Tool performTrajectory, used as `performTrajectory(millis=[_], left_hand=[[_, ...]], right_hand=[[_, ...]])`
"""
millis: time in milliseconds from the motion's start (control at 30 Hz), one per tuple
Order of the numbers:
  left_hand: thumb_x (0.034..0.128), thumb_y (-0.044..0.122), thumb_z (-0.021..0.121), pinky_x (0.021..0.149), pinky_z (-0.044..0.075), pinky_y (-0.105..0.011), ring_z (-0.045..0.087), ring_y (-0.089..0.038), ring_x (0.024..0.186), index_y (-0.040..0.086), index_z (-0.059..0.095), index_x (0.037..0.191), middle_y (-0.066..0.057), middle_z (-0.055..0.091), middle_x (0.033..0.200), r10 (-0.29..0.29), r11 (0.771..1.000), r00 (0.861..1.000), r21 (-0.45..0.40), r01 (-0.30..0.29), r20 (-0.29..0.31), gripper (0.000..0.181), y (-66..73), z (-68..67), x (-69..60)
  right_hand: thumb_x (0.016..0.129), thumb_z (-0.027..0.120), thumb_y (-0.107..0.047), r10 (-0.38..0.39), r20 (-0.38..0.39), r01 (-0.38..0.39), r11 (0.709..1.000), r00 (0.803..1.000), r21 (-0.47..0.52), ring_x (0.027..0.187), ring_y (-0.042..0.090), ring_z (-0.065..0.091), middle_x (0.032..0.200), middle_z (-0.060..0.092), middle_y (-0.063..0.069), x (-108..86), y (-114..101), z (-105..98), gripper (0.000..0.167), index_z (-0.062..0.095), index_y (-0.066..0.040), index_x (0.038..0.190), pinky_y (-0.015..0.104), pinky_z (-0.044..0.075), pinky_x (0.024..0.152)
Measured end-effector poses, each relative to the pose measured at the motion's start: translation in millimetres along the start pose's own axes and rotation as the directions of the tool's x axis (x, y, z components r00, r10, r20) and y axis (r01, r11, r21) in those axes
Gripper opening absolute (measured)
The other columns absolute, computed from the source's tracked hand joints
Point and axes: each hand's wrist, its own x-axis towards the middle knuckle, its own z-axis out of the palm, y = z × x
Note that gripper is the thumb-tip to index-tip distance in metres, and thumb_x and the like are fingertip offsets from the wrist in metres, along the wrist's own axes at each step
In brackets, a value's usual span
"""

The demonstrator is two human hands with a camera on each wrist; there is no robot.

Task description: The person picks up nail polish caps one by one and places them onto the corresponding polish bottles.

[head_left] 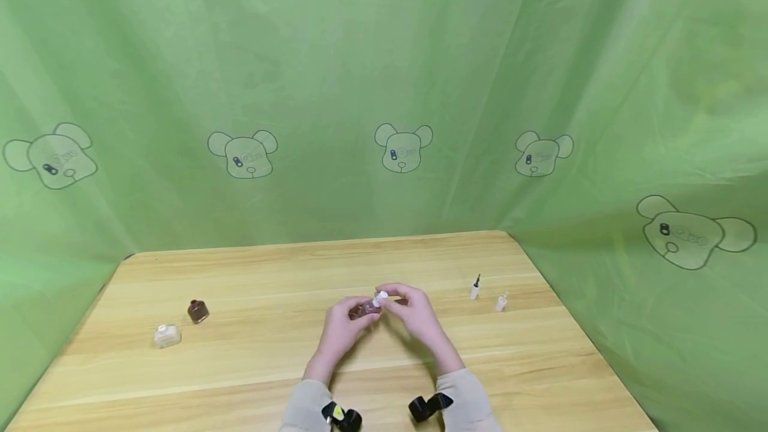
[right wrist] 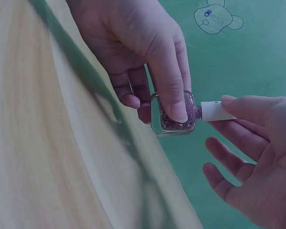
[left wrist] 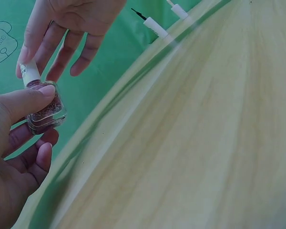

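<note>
Between both hands, above the table, is a small clear nail polish bottle (right wrist: 188, 125) with pinkish-purple glitter inside. My left hand (head_left: 341, 327) grips its body, thumb across the flat face. My right hand (head_left: 418, 317) pinches the bottle's white cap (right wrist: 215, 111) between thumb and fingers, the other fingers loosely bent and apart from it. A short bit of neck shows between cap and glass in the right wrist view. The cap sits in line with the bottle; whether it is screwed tight I cannot tell.
At the table's left stand a dark brown polish bottle (head_left: 198, 312) and a pale one (head_left: 167, 337), both capless. To the right, two white caps stand brush-up, one with a dark brush (head_left: 475, 291), one with a pale brush (head_left: 501, 303). Green curtain (head_left: 324, 85) surrounds the table (head_left: 252, 379).
</note>
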Motion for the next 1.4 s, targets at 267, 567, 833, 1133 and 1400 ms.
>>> performTrajectory(millis=[267,567,833,1133,1400], left_hand=[[0.0793,0.024,0.079,0.076,0.054,-0.017,0.066,-0.018,0.089,0.005,0.072,0.107,-0.014,0.072,0.106,0.008,1.000,0.999,-0.021,-0.007,0.031,0.034,-1.9,-0.2,-0.3],[0.0807,0.024,0.078,0.071,0.054,-0.017,0.061,-0.011,0.082,0.005,0.072,0.106,-0.012,0.072,0.103,0.029,0.999,0.999,-0.017,-0.029,0.042,0.032,-2.9,-0.1,0.3],[0.0794,0.022,0.079,0.069,0.054,-0.017,0.060,-0.008,0.079,0.006,0.072,0.104,-0.011,0.072,0.099,0.044,0.999,0.999,0.012,-0.044,0.031,0.030,-3.5,1.4,-0.9],[0.0796,0.023,0.079,0.068,0.053,-0.017,0.059,-0.007,0.078,0.005,0.072,0.104,-0.010,0.071,0.096,0.043,0.999,0.999,-0.006,-0.043,0.012,0.032,-1.7,1.1,-1.1],[0.0803,0.024,0.078,0.070,0.053,-0.017,0.060,-0.009,0.080,0.005,0.072,0.107,-0.011,0.072,0.099,0.023,1.000,1.000,0.002,-0.023,0.005,0.034,1.5,-0.3,-1.3]], right_hand=[[0.092,0.066,-0.019,-0.047,0.020,0.047,0.999,0.999,-0.025,0.101,0.024,0.067,0.120,0.069,0.012,-2.3,1,-2,0.027,0.068,-0.008,0.116,0.038,0.051,0.094],[0.087,0.070,-0.017,-0.119,-0.077,0.106,0.981,0.990,-0.161,0.104,0.025,0.065,0.103,0.075,0.004,-0.6,2,4,0.018,0.072,-0.011,0.104,0.048,0.052,0.095],[0.080,0.079,-0.022,-0.085,-0.223,0.044,0.983,0.971,-0.180,0.074,0.009,0.065,0.081,0.074,0.005,-0.5,3,11,0.015,0.071,-0.009,0.084,0.027,0.056,0.075],[0.087,0.073,-0.024,-0.095,-0.182,0.079,0.993,0.979,-0.092,0.091,0.019,0.066,0.098,0.074,0.008,0.4,3,11,0.023,0.071,-0.008,0.104,0.024,0.054,0.078],[0.093,0.064,-0.020,-0.063,-0.006,0.063,0.998,0.998,-0.021,0.108,0.025,0.064,0.119,0.071,0.006,-1.1,7,5,0.032,0.064,-0.012,0.125,0.043,0.050,0.097]])
